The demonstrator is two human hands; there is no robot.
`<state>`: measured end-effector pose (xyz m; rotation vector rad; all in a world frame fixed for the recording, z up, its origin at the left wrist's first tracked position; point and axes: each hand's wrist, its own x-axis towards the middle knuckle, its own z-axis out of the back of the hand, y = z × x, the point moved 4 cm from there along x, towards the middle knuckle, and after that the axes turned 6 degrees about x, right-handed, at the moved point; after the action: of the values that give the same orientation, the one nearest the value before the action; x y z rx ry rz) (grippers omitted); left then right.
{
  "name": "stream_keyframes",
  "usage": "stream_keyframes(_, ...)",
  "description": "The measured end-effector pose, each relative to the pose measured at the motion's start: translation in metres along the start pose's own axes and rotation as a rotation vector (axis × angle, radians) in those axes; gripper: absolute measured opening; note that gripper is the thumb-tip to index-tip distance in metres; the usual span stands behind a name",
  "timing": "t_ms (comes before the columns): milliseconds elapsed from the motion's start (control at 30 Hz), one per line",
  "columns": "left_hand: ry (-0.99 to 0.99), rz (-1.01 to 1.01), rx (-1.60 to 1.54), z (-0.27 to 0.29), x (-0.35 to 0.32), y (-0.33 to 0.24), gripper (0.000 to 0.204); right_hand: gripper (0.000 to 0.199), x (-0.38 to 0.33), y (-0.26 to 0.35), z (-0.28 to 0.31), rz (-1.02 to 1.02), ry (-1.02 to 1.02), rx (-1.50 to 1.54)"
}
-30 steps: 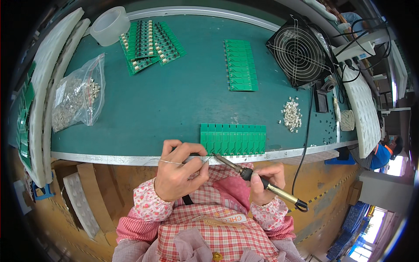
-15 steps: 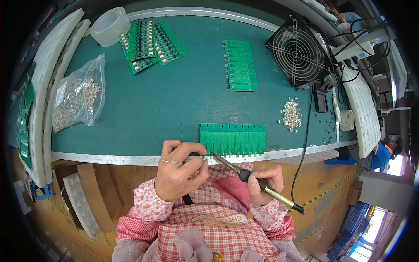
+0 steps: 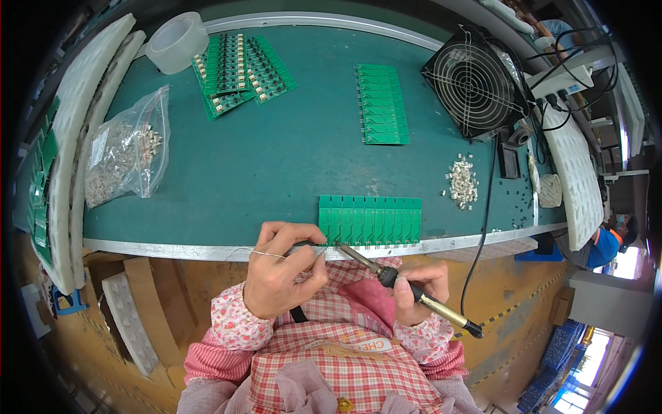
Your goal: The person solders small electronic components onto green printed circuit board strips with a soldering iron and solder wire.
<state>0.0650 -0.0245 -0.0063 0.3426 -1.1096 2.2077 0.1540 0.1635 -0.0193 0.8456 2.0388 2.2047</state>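
A green circuit board panel (image 3: 369,219) lies at the table's front edge, with a row of pins along its near side. My right hand (image 3: 422,288) is closed round a soldering iron (image 3: 441,308), whose tip meets the near edge of the panel toward its left end. My left hand (image 3: 286,269) is at the panel's near left corner, fingers pinched on thin solder wire (image 3: 267,254). The wire trails off to the left across the hand. Something dark shows at its fingertips, too small to make out.
A second green panel (image 3: 383,105) lies farther back, left of a black fan (image 3: 472,86). Small white connectors (image 3: 463,182) form a pile at right. Populated boards (image 3: 231,65), a tape roll (image 3: 176,43) and a bag of connectors (image 3: 127,155) are at left. The iron's cable (image 3: 483,228) crosses the front edge.
The whole view has shifted very slightly. Both hands, the soldering iron and the panel keep nearly the same places relative to each other.
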Motion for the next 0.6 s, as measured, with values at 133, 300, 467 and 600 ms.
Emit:
stream_keyframes(133,-0.002,0.011,-0.03,-0.0018,-0.0015,0.0012,0.019,0.018,-0.0014,-0.0031,-0.0023,-0.02,-0.006,-0.013)
stream_keyframes(300,-0.004,0.011,-0.041,-0.0016,-0.0018,0.0018,0.019,0.018,-0.0017,-0.0052,-0.0047,-0.054,0.02,-0.019)
stream_keyframes(467,0.008,0.053,-0.06,-0.0017,-0.0036,0.0039,0.019,0.018,-0.0043,-0.0092,-0.003,-0.065,0.029,-0.025)
stream_keyframes(600,0.007,0.026,-0.04,-0.0019,-0.0023,0.0042,0.019,0.018,-0.0017,-0.0068,-0.005,-0.017,0.043,-0.012)
